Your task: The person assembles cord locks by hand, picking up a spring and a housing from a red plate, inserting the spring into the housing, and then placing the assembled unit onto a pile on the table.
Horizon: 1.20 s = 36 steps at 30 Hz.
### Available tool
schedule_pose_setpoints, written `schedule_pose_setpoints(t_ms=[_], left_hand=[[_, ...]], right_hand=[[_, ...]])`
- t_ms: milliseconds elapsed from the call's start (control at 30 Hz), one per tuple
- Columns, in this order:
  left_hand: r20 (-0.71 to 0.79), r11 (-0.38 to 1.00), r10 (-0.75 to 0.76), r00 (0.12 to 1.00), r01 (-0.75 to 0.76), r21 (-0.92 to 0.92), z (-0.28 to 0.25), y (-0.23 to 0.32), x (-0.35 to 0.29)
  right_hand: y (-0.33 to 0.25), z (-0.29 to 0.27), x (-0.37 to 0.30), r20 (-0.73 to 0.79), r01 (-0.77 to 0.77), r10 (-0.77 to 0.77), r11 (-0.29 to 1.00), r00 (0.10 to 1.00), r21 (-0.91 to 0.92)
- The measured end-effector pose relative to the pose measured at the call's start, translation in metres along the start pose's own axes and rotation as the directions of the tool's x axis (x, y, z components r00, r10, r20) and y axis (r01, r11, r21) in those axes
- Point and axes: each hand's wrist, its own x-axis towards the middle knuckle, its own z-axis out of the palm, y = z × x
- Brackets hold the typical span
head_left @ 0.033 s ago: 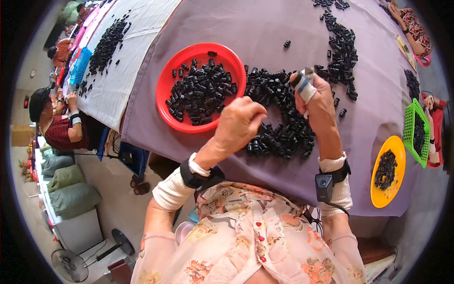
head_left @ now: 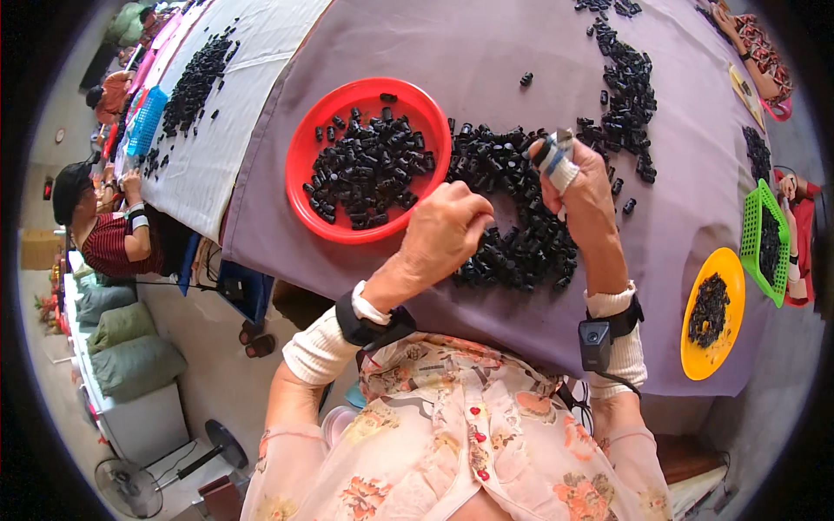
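Two hands, your left hand (head_left: 439, 227) and right hand (head_left: 580, 178), fingers bent; can't tell either grip's state, contact hidden. Black pieces (head_left: 521, 265) heap nearby on the counter (head_left: 486, 52), right of the red basin (head_left: 294, 169). Probably best: work low, wrists steady.

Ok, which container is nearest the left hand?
The red basin, its rim beside the left hand; the yellow plate, green basket and blue basket lie farther off.
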Motion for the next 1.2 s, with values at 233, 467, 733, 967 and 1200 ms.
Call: schedule_pose_setpoints(t_ms=[233, 467, 733, 967, 1200], left_hand=[[-0.068, 0.97, 0.018, 0.998, -0.001, 0.243, 0.031, -0.001, 0.027], [0.1, 0.918, 0.128, 0.987, -0.156, 0.365, 0.046, -0.014, 0.037], [0.181, 0.948, 0.119, 0.976, -0.166, 0.273, 0.049, -0.015, 0.028], [0.218, 0.674, -0.339, 0.915, 0.398, -0.622, -0.008, -0.011, 0.034], [0.276, -0.175, -0.311, 0.91, 0.23, -0.957, -0.06, -0.007, 0.018]], right_hand=[[0.006, -0.015, -0.009, -0.015, -0.054, 0.053, 0.997, 0.998, -0.062], [0.013, -0.02, -0.011, 0.029, -0.052, 0.054, 0.996, 0.998, -0.066], [0.009, -0.014, -0.009, 0.041, -0.102, 0.106, 0.991, 0.994, -0.086], [-0.009, -0.003, -0.013, 0.126, -0.049, 0.064, 0.992, 0.99, -0.12], [-0.034, 0.041, -0.006, 0.379, 0.053, 0.074, 0.948, 0.922, -0.315]])
